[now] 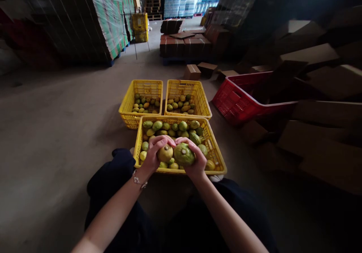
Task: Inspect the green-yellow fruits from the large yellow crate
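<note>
My left hand (156, 152) is closed around a yellowish papaya (165, 154), its stem end facing me. My right hand (197, 158) grips a larger, ridged green papaya (184, 154) in the same way. The two fruits are side by side, and the fingertips of both hands nearly meet behind them. Below them is the near yellow crate (219, 158), holding many green and yellow papayas. A bracelet circles my left wrist.
Beyond the near crate stand a left yellow crate (126, 106) and a right yellow crate (204, 103), each with some papayas low inside. A red crate (237, 98) and piled cardboard (325, 128) lie to the right. Wrapped pallet stacks (110, 19) rise behind.
</note>
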Tool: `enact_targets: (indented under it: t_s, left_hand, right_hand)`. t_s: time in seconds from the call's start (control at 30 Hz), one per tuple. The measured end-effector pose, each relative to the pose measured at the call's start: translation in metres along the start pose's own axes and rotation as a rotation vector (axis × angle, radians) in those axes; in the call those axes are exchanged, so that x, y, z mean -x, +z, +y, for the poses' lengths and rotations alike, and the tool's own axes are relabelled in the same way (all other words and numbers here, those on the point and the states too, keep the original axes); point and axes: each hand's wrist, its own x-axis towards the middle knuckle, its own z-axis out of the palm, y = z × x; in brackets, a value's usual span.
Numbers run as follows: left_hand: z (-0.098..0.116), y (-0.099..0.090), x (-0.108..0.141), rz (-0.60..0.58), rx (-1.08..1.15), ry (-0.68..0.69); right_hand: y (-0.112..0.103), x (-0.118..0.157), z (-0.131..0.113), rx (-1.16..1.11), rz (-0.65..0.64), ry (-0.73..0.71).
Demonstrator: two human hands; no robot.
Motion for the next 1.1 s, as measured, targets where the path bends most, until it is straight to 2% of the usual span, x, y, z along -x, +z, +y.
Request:
enact_targets:
  t_s: [0.2,0.7,1.1]
  left_hand:
    - [0.0013,-0.0017,-0.0001,-0.060,-0.020,0.020]
    - [-0.0021,-0.0050,0.0017,-0.137,0.042,0.056]
    - [-0.0022,-0.0044,0.0017,-0.120,0.064,-0.001]
  right_hand:
    - [0.0002,0.0008,-0.0072,0.096,-0.036,-0.048]
    - [-0.0016,0.0011,-0.0057,0.090,-0.067,-0.072]
    - [-0.0030,0.0007,-0.0040,0.098,-0.050,-0.071]
